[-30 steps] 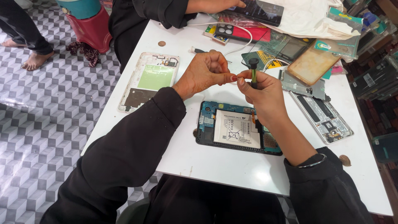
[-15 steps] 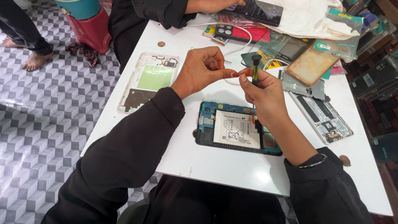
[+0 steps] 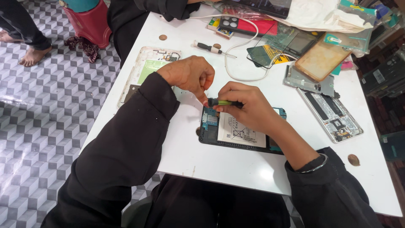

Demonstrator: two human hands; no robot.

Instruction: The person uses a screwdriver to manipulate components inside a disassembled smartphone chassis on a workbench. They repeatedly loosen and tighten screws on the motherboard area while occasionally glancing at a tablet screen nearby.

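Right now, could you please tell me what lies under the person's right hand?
Under the right hand lies an opened tablet, its white battery and blue edge showing. The hand covers its upper middle, so that part is unseen.

- Black-handled screwdriver (image 3: 209, 47), lying on white table (image 3: 236, 169)
- White cable (image 3: 236, 63), looped
- Silver phone frame (image 3: 331, 115)
- White back cover (image 3: 145, 67)
- Brown coin (image 3: 353, 160)
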